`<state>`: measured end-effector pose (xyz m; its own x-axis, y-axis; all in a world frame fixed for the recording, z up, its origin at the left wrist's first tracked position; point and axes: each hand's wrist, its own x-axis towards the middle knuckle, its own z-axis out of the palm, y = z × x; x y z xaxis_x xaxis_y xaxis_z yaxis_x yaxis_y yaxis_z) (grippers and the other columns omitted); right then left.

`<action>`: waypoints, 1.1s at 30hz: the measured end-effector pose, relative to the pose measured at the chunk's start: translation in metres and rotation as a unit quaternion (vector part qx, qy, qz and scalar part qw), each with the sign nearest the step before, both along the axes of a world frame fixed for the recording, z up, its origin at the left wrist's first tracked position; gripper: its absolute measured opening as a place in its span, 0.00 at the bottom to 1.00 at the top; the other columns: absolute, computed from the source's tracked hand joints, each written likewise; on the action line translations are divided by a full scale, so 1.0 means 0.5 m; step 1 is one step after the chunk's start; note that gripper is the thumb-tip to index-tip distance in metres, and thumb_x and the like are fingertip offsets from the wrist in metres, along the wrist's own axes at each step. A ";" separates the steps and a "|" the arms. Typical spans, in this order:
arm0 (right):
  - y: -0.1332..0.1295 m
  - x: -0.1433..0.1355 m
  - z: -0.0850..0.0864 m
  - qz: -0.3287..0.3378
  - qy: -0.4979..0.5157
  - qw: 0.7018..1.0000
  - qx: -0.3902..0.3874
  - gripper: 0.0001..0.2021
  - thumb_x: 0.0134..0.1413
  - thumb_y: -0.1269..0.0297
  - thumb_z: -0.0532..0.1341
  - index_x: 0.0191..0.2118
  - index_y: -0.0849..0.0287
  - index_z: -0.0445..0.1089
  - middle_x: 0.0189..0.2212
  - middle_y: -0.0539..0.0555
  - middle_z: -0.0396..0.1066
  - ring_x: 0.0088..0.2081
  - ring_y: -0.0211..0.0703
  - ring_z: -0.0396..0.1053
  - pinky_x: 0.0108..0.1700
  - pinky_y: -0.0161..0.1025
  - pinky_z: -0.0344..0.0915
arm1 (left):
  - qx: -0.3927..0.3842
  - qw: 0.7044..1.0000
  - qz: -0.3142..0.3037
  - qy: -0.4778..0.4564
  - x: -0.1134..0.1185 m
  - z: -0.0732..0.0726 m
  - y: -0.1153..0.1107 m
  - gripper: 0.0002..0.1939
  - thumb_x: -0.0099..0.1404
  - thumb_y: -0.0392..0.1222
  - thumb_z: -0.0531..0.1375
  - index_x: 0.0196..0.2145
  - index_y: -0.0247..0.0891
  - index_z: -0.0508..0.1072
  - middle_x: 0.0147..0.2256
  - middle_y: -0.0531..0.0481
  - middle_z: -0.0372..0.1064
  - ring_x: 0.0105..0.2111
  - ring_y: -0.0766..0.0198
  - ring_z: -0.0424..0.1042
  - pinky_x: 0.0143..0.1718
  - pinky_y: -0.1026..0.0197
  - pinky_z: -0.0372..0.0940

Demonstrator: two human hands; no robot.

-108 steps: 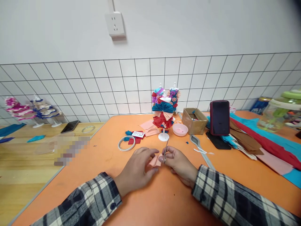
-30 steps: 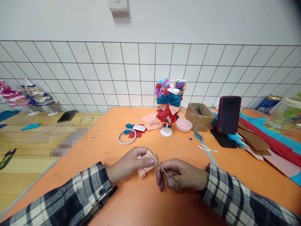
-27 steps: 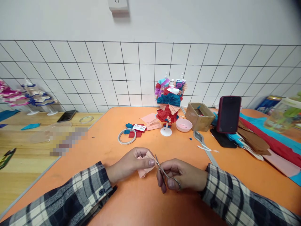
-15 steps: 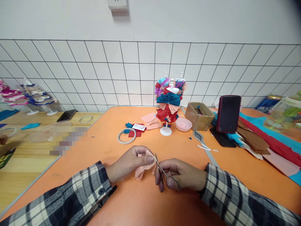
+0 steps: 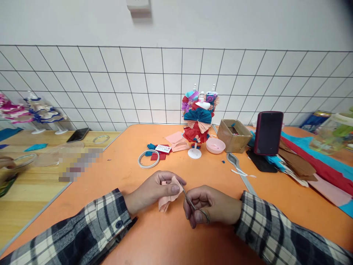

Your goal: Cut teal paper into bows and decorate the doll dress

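Observation:
Pinched between the thumb and fingers of my left hand [image 5: 158, 189] is a crumpled piece of pink crepe paper [image 5: 166, 200]. My right hand [image 5: 211, 204] is closed around a pair of metal scissors [image 5: 190, 201], thumb in one loop. The blades point up and left and look closed, with their tips at the paper's right edge beside my left fingers. Both hands are just above the orange table [image 5: 154, 243]. Beyond them stands a small dress form [image 5: 197, 129] in teal, pink and red ruffled paper.
Behind my hands lie a tape roll [image 5: 149, 159] and pink paper sheets [image 5: 176, 141]. A pink bowl [image 5: 215, 146], a cardboard box [image 5: 234, 135] and an upright phone [image 5: 268, 133] stand farther right, near coloured paper strips [image 5: 320, 158]. At far left, another person's hand [image 5: 7, 162] reaches in.
The scissor blades, spread apart before, have come together at the pink paper's edge. My left hand has hardly moved. The other person's hand at far left has moved rightward with a ring-shaped roll.

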<state>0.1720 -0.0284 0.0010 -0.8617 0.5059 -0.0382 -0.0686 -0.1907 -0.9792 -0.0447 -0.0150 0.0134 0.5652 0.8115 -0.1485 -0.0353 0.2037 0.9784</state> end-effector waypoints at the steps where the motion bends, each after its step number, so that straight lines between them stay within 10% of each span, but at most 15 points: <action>1: -0.001 0.000 0.001 0.003 -0.002 1.000 0.000 0.23 0.45 0.46 0.68 0.34 0.65 0.69 0.27 0.52 0.70 0.29 0.36 0.67 0.36 0.34 0.62 | -0.007 1.000 -0.008 0.001 0.001 -0.001 0.000 0.22 0.51 0.55 0.69 0.32 0.33 0.74 0.19 0.55 0.69 0.12 0.73 0.63 0.12 0.71 0.56; 33: 0.002 0.006 -0.010 0.017 -0.037 0.998 -0.055 0.25 0.43 0.47 0.69 0.40 0.63 0.70 0.30 0.50 0.70 0.18 0.25 0.55 0.16 0.25 0.49 | 0.011 1.000 0.006 0.006 0.006 -0.007 -0.005 0.20 0.50 0.55 0.70 0.25 0.31 0.75 0.18 0.52 0.70 0.12 0.74 0.63 0.11 0.72 0.55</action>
